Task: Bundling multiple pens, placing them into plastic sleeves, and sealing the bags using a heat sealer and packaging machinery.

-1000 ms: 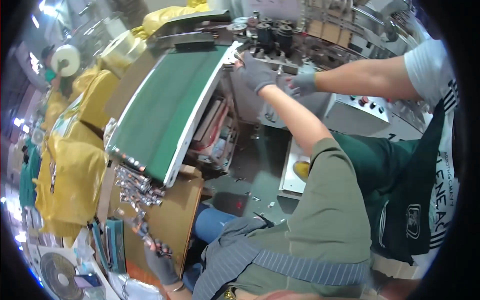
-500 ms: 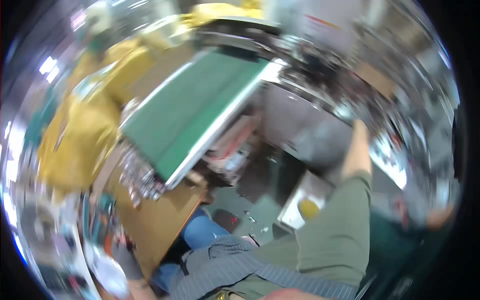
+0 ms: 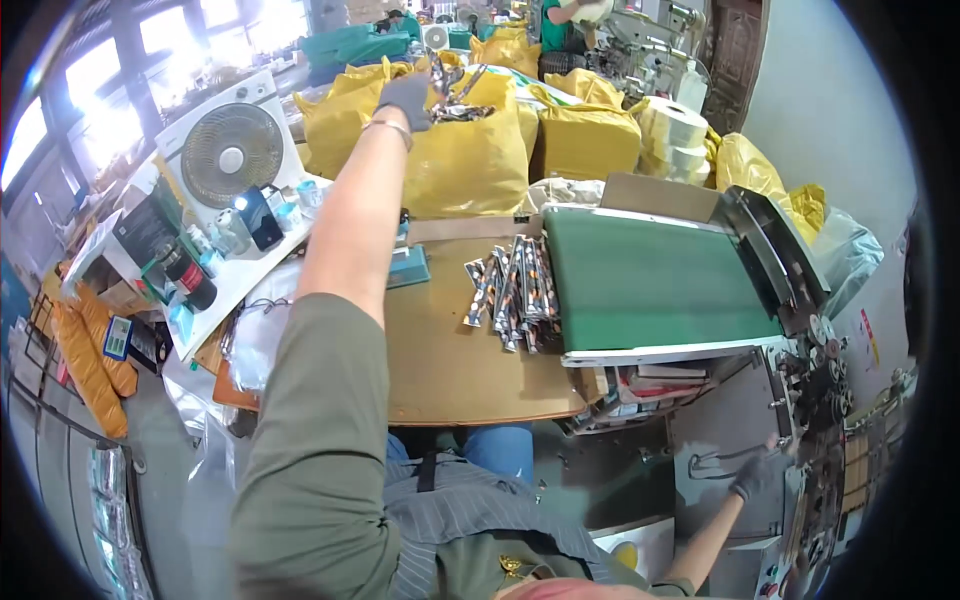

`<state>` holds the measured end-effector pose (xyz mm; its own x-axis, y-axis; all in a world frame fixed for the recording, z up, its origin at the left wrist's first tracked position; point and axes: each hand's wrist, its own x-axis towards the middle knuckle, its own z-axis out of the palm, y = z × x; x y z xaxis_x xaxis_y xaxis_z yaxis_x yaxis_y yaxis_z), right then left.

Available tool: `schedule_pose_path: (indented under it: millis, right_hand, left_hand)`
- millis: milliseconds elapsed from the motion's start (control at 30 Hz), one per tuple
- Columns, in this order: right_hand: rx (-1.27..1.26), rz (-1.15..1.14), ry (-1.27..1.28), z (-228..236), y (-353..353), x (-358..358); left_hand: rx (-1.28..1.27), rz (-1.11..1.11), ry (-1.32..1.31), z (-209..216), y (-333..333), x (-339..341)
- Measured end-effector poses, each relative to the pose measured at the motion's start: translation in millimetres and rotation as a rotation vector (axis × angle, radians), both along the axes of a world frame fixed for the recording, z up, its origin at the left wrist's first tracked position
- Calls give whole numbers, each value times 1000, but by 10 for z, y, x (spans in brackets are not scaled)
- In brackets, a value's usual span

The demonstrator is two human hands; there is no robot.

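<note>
My left arm stretches far forward, and my left hand (image 3: 405, 101), in a grey glove, is over the rim of a large yellow bag (image 3: 470, 165). Slim dark patterned stick packets (image 3: 462, 95) are splayed beside its fingers, above and in the bag's mouth. Its fingertips are hidden, so I cannot tell whether it grips any packets. Low on the right, my right hand (image 3: 760, 475), also grey-gloved, is beside a machine's grey side panel (image 3: 715, 425), fingers apart and holding nothing I can see. More stick packets (image 3: 520, 295) lie heaped on the brown table, against the green conveyor belt (image 3: 650, 280).
On the left, a white shelf (image 3: 245, 285) carries bottles, a phone and a fan (image 3: 232, 155). Behind the conveyor are yellow bags and white film rolls (image 3: 672, 125). Machine rollers (image 3: 822, 345) line the right side. Another person (image 3: 565, 30) is at the back.
The view has swung left and steadied from a blur. My left hand has gone from low at the left up to the yellow bag; my right arm, stretched toward the machine before, is lower and nearer.
</note>
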<state>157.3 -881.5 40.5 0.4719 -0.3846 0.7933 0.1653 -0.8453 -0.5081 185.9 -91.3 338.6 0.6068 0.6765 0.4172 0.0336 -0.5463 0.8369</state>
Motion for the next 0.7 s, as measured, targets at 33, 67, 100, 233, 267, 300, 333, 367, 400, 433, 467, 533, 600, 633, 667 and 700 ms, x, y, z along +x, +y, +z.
schedule_pose_path:
  millis: [33, 67, 100, 233, 267, 300, 333, 367, 400, 433, 467, 533, 600, 633, 667, 700]
  right_hand:
    - [-6, 116, 22, 202, 538, -16]
    - [-26, 172, 80, 302, 899, -161]
    - [82, 345, 158, 379, 1329, -251]
    - [348, 1033, 363, 446, 2900, -116]
    - [272, 1067, 424, 508, 3287, -91]
    - [188, 1106, 477, 573, 3666, -58]
    - [44, 1099, 487, 527, 3998, 87]
    - [-124, 1094, 485, 524, 4351, 226]
    - [-285, 1078, 471, 512, 4688, 376]
    - [-407, 1045, 500, 388, 4925, 681]
    - [-520, 1023, 514, 199, 5193, 1025]
    - [-666, 880, 614, -204, 5295, 1716]
    - [-711, 888, 637, -557, 5621, 1902]
    - [-698, 724, 871, -600, 5699, 1838]
    - [-675, 550, 1091, -580, 5798, 1760]
    - [-679, 551, 1097, -614, 5804, 1809]
  left_hand:
    - [662, 274, 193, 39, 344, 60]
    - [622, 190, 116, -44, -70, 114]
    - [584, 141, 45, -141, -578, -127]
    - [882, -577, 285, -1531, -773, -1349]
    - [815, -652, 678, -1552, -939, -1766]
    - [750, -587, 701, -1775, -792, -2043]
    - [646, -480, 634, -2075, -639, -2279]
    - [551, -382, 572, -2370, -472, -2501]
    - [321, -198, 396, -2574, -196, -2759]
    - [113, -24, 205, -2772, 218, -3019]
    - [138, 163, 1, -3237, 799, -3388]
    - [185, 674, 116, -3208, 1405, -3953]
    - [244, 842, 418, -3518, 1959, -4657]
    - [235, 842, 432, -3603, 2048, -4663]
    - [222, 818, 543, -3644, 2121, -4663]
    - [210, 788, 651, -3681, 2193, -4634]
